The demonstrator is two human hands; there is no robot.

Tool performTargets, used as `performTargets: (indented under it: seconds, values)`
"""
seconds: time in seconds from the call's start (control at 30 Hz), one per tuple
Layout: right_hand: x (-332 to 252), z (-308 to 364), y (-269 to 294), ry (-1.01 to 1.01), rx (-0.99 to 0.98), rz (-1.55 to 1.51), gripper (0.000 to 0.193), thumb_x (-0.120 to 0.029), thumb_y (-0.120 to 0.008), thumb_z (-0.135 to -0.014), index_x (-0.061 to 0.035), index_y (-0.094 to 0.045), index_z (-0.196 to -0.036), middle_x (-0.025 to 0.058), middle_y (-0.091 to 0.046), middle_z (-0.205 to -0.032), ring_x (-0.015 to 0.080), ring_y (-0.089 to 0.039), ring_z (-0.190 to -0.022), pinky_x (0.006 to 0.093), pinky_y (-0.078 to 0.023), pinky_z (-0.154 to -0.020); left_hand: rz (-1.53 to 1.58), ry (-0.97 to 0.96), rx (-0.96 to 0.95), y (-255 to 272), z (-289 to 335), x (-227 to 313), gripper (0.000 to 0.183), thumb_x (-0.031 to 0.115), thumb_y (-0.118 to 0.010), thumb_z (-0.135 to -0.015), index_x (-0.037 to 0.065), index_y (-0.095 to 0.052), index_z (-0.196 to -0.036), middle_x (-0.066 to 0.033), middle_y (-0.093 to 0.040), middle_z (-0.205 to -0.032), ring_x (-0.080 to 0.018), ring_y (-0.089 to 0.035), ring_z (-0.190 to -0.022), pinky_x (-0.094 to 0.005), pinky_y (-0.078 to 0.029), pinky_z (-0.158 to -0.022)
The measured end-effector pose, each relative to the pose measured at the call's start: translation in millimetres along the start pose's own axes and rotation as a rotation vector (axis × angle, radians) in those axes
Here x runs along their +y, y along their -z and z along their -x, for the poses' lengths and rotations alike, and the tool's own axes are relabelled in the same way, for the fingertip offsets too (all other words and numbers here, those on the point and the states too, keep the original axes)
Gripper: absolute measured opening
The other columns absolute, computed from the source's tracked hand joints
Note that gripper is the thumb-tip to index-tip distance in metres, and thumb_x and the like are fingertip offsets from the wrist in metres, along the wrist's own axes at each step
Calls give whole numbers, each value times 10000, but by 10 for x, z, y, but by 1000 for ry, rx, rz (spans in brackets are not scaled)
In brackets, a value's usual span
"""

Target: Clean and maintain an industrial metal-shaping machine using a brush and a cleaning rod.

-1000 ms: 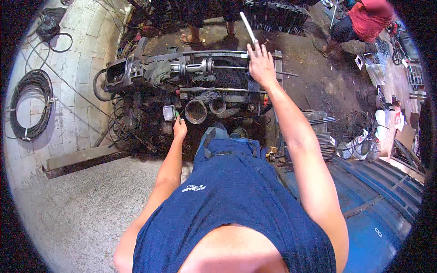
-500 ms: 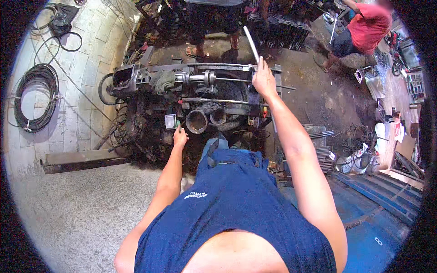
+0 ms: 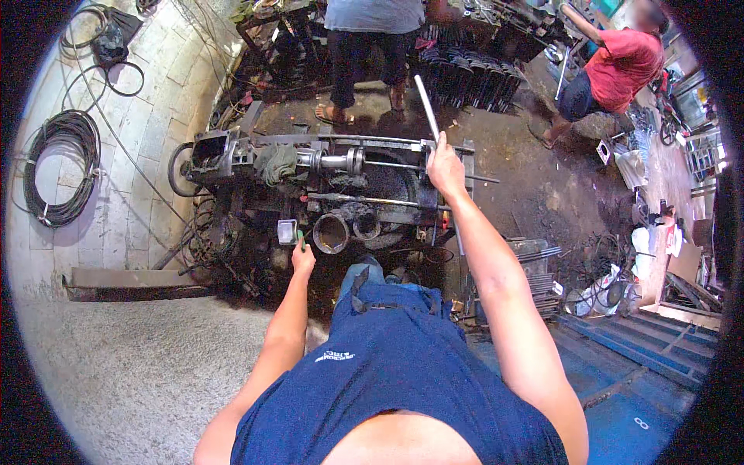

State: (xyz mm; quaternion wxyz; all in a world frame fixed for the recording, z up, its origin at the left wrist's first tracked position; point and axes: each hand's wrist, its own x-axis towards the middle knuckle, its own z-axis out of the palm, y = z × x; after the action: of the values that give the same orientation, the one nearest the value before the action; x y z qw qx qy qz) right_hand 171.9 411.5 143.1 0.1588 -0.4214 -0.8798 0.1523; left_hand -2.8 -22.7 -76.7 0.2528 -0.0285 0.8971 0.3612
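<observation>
My right hand point(image 3: 446, 169) is wrapped round a long pale metal rod point(image 3: 428, 105), which stands out past the fist toward the far side and continues below it. The fist is at the right end of a low greasy machine point(image 3: 364, 195) with several metal bars. On the near left, my left hand point(image 3: 303, 261) is closed on a small green handle point(image 3: 300, 239), beside a whitish box point(image 3: 287, 231). A grey rag point(image 3: 276, 164) lies over the machine next to a shiny steel shaft point(image 3: 335, 160). Nearer me is a round open metal cylinder point(image 3: 331, 233).
Beyond the machine stands a person in a grey shirt point(image 3: 372, 15); another in a red shirt point(image 3: 625, 68) is at the far right. Coiled cable point(image 3: 62, 167) hangs on the left wall. Stacked metal bars point(image 3: 521, 283) lie right, above a blue metal surface point(image 3: 620, 418).
My view has shifted, so the machine sits lower and more of the person beyond it shows. Both hands keep their holds; the rod's tilt hardly differs.
</observation>
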Motion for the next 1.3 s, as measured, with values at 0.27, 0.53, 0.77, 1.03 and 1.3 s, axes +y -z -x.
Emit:
performTargets:
  seconds: [0.27,0.53,0.77,1.03,1.3]
  values:
    - [40,-31,17,-66,-53,-26,546,-245,-456,-921,23,-362,-1387,264,-629,-971,399,-655,-817,487,-536,-711,17,-4,-24,24,93,166,455,215,-522,-942,102,-467,-1380,-201,-623,-1182,-313,-638,-1009,-385,-477,-868]
    - [45,-25,63,-86,-63,-56,524,-264,-473,-925,-1,-359,-1363,271,-618,-1022,433,-635,-858,515,-515,-747,66,76,-26,8,173,245,447,216,-517,-947,121,-472,-1381,-182,-660,-1065,-230,-660,-722,-358,-516,-692]
    - [45,-16,65,-116,-52,-76,506,-270,-475,-926,-2,-382,-1344,264,-616,-1043,427,-628,-909,515,-507,-779,57,-8,-31,-66,-14,5,436,240,-500,-950,117,-485,-1368,-180,-577,-1268,-327,-563,-1150,-381,-435,-953]
    - [26,-17,129,-113,-68,-84,503,-273,-467,-929,1,-389,-1343,263,-615,-1045,425,-630,-908,509,-511,-774,83,22,15,-69,-94,-110,425,235,-509,-947,118,-500,-1356,-174,-578,-1250,-322,-588,-1079,-384,-454,-912]
    - [96,-14,90,-121,-55,-48,492,-265,-478,-926,8,-403,-1329,254,-624,-1001,412,-646,-862,499,-526,-756,114,81,-7,-4,284,377,432,213,-519,-954,167,-480,-1382,-118,-629,-734,-182,-561,-489,-344,-468,-512]
